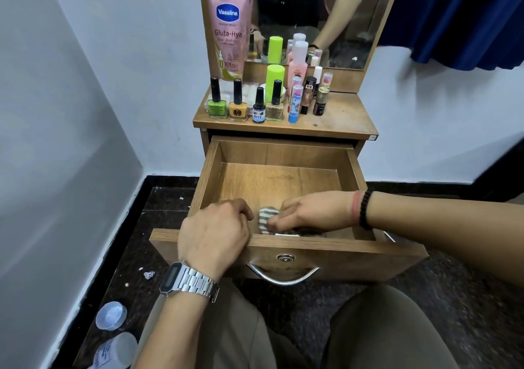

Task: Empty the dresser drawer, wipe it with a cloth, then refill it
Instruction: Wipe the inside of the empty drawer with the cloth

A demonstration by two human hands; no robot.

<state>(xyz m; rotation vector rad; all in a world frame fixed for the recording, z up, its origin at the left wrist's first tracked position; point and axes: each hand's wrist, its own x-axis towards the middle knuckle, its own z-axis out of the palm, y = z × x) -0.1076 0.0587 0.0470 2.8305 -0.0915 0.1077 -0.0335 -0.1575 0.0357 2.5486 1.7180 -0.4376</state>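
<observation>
The wooden dresser drawer (283, 153) is pulled out and its floor is bare. My right hand (309, 212) is inside, near the front wall, pressing a striped grey-and-white cloth (266, 218) onto the drawer floor; most of the cloth is hidden under the fingers. My left hand (215, 235), with a metal watch on the wrist, grips the top of the drawer front at the left. On the dresser top (348, 119) stand several nail polish bottles (238, 102), lip balms and lipsticks (309, 96), a green-capped jar and a pink Vaseline tube (229, 31).
A mirror (312, 14) rises behind the cosmetics. White walls close in on the left and behind. A blue curtain (459, 19) hangs at the right. On the dark floor at the left lie a plastic lid (111, 315) and a bottle (113, 348). My knees sit below the drawer handle (283, 276).
</observation>
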